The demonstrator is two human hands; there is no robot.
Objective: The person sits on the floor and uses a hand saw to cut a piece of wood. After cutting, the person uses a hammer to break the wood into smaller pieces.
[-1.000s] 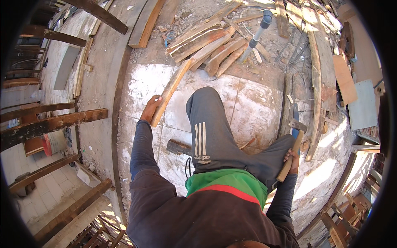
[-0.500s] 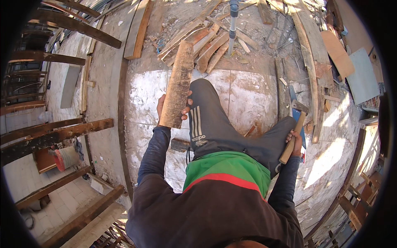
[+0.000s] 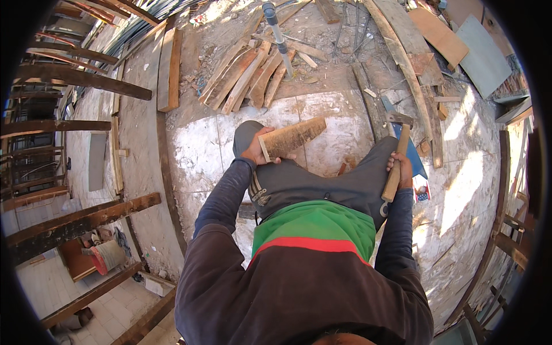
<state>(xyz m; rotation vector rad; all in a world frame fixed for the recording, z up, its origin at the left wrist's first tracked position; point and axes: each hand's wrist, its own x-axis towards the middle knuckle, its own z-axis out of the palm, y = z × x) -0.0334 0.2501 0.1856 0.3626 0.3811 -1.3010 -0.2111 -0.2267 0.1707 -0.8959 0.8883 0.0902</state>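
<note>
Plank [image 3: 296,136], gripped at its near-left end by the left hand [image 3: 253,152], the nearer one, slants toward the far right, well left of the right hand [image 3: 405,168], which clasps a hammer [image 3: 403,140].

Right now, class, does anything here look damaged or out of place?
Yes. Ahead, the wood pile fans out untidily, looking split and ragged in parts. The floor tiles are blotched with white. An apparent blue saw lies beside the right hand, perhaps awkwardly close, as that hand grips a hammer.
</note>
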